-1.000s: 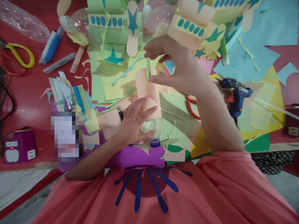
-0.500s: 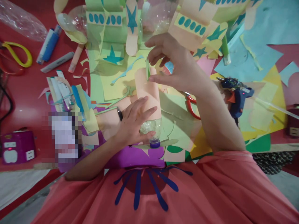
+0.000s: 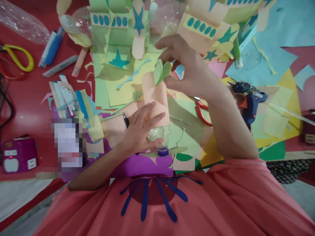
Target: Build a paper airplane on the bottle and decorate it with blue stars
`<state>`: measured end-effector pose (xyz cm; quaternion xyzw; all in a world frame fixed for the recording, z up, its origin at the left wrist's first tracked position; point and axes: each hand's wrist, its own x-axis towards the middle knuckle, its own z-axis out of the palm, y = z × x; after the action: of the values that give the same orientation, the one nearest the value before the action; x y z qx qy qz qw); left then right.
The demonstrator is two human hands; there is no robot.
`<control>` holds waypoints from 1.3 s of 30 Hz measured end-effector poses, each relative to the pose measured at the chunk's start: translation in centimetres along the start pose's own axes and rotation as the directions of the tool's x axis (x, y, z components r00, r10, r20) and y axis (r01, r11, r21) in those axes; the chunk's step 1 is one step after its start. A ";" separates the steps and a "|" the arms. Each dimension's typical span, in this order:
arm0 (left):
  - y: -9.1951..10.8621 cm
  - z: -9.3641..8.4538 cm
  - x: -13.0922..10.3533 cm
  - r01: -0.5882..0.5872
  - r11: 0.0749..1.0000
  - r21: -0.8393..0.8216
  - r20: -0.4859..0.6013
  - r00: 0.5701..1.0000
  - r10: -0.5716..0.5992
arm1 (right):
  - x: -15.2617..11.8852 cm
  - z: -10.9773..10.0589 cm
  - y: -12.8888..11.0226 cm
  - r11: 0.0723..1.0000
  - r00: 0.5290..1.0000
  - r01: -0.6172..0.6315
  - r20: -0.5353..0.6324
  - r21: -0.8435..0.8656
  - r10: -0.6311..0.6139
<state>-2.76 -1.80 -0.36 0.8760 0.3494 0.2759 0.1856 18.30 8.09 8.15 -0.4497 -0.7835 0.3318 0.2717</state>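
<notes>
A clear plastic bottle (image 3: 158, 133) with a blue cap lies on the paper scraps, cap towards me, wrapped in peach paper (image 3: 157, 95). My left hand (image 3: 141, 129) holds it from the left, fingers and thumb resting spread across its side. At the bottle's far end, green paper ovals (image 3: 158, 72) stand up from the wrap, fanned apart. My right hand (image 3: 183, 64) is just right of them, fingers curved and apart. Its thumb is close to the ovals' lower edge; whether it touches them I cannot tell.
A glue gun (image 3: 253, 103) and red-handled scissors (image 3: 203, 113) lie to the right. Further left are markers (image 3: 52, 47), yellow-handled scissors (image 3: 23, 57) and a purple box (image 3: 19, 155). Decorated paper-covered bottles (image 3: 110, 32) stand at the back. Coloured paper covers much of the table.
The green paper ovals, seen nearly edge-on before, are now spread open. My right thumb has shifted slightly right; my left hand and the bottle have stayed in place.
</notes>
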 end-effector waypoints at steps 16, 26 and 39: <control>0.1 -0.1 0.1 0.003 1.000 0.008 0.014 1.000 -0.003 | 0.6 0.7 1.6 0.991 0.991 -0.127 -0.039 0.035 0.128; 0.1 0.0 0.1 0.011 0.999 -0.039 0.002 1.000 -0.011 | 0.7 0.7 1.8 0.991 0.988 -0.134 -0.079 -0.007 0.133; 0.0 0.2 0.1 -0.011 0.999 0.031 -0.021 1.000 0.012 | 0.7 1.2 0.1 0.972 0.986 -0.150 -0.042 0.181 0.161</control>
<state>-2.60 -1.78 -0.48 0.8777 0.3506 0.2809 0.1670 17.16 8.45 7.40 -0.4928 -0.7052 0.4078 0.3058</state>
